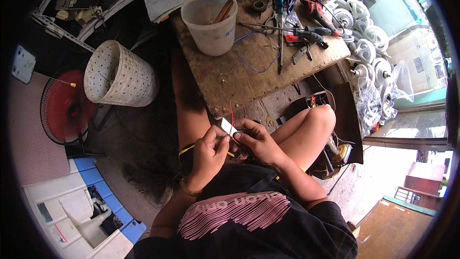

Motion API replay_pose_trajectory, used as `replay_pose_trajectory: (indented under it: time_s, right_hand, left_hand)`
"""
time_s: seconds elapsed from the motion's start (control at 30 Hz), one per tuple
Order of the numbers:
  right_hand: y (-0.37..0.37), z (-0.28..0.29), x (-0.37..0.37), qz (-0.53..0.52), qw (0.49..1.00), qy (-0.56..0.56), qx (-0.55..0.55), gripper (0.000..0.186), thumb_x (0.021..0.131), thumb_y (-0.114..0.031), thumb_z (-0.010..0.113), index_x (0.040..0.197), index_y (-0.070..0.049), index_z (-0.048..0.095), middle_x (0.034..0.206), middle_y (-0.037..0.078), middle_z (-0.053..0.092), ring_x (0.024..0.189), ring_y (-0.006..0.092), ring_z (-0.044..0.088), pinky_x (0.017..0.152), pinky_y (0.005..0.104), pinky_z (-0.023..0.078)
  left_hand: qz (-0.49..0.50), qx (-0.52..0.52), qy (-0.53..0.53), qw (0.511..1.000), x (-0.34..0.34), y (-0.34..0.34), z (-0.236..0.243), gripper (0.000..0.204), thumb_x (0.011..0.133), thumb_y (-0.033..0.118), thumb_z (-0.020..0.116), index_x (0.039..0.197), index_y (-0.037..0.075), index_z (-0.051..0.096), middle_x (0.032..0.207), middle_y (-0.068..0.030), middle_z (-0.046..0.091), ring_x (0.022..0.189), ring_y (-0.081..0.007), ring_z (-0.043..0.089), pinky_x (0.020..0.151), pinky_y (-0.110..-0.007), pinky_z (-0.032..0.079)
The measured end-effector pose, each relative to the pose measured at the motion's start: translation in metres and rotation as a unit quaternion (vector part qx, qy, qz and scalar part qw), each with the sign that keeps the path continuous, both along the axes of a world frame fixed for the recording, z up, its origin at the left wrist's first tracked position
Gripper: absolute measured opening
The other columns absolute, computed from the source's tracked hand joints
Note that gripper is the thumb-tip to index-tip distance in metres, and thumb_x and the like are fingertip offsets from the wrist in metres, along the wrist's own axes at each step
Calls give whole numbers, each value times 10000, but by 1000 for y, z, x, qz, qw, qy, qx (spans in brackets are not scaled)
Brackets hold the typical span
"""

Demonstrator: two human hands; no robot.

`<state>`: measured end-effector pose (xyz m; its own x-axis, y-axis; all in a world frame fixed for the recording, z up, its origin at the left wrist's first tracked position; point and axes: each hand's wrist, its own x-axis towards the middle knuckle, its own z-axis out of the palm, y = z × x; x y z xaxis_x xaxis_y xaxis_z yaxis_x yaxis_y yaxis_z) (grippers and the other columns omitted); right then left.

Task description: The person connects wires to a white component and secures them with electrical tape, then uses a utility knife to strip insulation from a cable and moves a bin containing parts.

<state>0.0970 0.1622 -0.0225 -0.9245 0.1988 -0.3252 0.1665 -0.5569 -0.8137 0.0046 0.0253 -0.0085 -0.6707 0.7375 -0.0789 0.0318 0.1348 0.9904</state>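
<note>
Over my lap, just below the front corner of a wooden workbench (213,91), I hold a small white rectangular piece (226,126) with thin red wires (231,112) rising from it. My right hand (254,141) grips the piece with its thumb across the lower end, on the wire. My left hand (211,156) is pinched close at its left side, fingertips by the red wire; exactly what they grip is too small to make out.
The bench holds a translucent bucket (208,38), a red power tool (314,7) and blue wire (258,71). At left are a perforated basket (129,76) and red fan (64,105). White wheels (364,52) crowd the right; an open toolbox (350,151) sits by my knee.
</note>
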Motion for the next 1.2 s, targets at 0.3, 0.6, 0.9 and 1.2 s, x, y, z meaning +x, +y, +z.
replay_pose_trajectory:
  time_s: [0.3, 0.6, 0.9, 1.2]
  right_hand:
    - [0, 10, 1, -32, 997, -66, -10, 228, 948, -133, 534, 1167, -71, 547, 792, -21, 580, 640, 36, 529, 497, 171, 396]
    - [45, 5, 5, -171, 963, -18, 205, 303, 949, -88, 514, 1247, -37, 482, 752, -5, 537, 654, 55, 483, 545, 203, 371]
    - [24, 41, 9, -39, 996, -79, 17, 261, 947, -121, 538, 1181, -34, 460, 859, 35, 593, 699, 70, 590, 594, 194, 478]
    - [9, 23, -3, 48, 991, 58, 113, 268, 938, -57, 529, 1188, -25, 437, 816, -1, 564, 652, 44, 494, 519, 198, 397]
  left_hand:
    - [-31, -57, 21, 998, 1, -12, 8, 75, 888, 10, 568, 833, -13, 522, 612, -52, 608, 587, -36, 571, 512, -213, 416]
    - [63, 1, -85, 994, -5, -14, -10, 64, 931, 56, 545, 895, 3, 539, 718, 0, 522, 588, -12, 446, 519, -197, 358]
    - [52, 41, -35, 997, -3, -3, -10, 72, 940, 71, 551, 924, 2, 540, 729, 35, 520, 625, -6, 441, 554, -180, 360]
    - [8, 14, -64, 998, 0, -4, 1, 93, 943, 69, 550, 972, -18, 565, 858, -21, 636, 794, -56, 590, 696, -204, 470]
